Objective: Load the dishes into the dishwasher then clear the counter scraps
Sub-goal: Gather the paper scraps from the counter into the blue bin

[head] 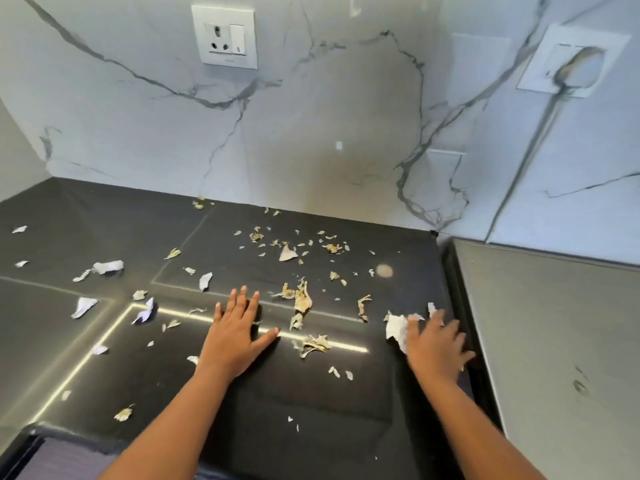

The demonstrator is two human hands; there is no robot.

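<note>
Dark polished stone counter [311, 393] holds featherlight dry leaf-and-paper scraps [302, 301]; flat left hand [235, 334] sweeps, right hand [436, 344] presses white torn paper [396, 327], fingers spread.

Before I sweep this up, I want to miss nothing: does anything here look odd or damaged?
Torn paper scraps and dried leaf bits litter the black counter. A dark smear like a scorch stains the right switch plate and runs down the wall.

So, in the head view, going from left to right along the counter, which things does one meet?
Torn paper piece → left hand → dry leaf scrap → right hand, touching a white paper scrap → grey surface.
</note>
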